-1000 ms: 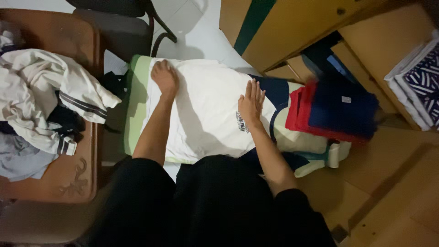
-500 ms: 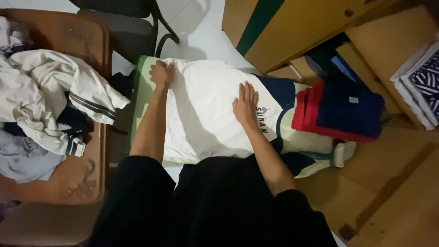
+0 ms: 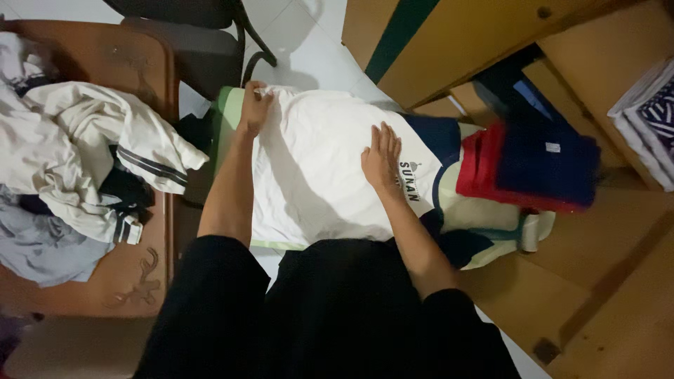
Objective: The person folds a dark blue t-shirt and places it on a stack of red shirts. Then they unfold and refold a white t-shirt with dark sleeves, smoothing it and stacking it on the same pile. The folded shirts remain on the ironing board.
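The left hand [image 3: 254, 107] reached far forward on a straight, bare forearm, its fingers curled and pinched shut. The right hand [image 3: 381, 158] lay flat, palm down, fingers together and pointing ahead, the elbow bent close to the body in black sleeves.

White tiled floor [image 3: 309, 42] lies between a brown wooden table [image 3: 140, 67], a dark chair [image 3: 200, 49] and wooden cabinets [image 3: 456, 42].

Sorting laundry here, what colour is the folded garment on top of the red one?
Dark navy blue garment, lying on the red one; head view.
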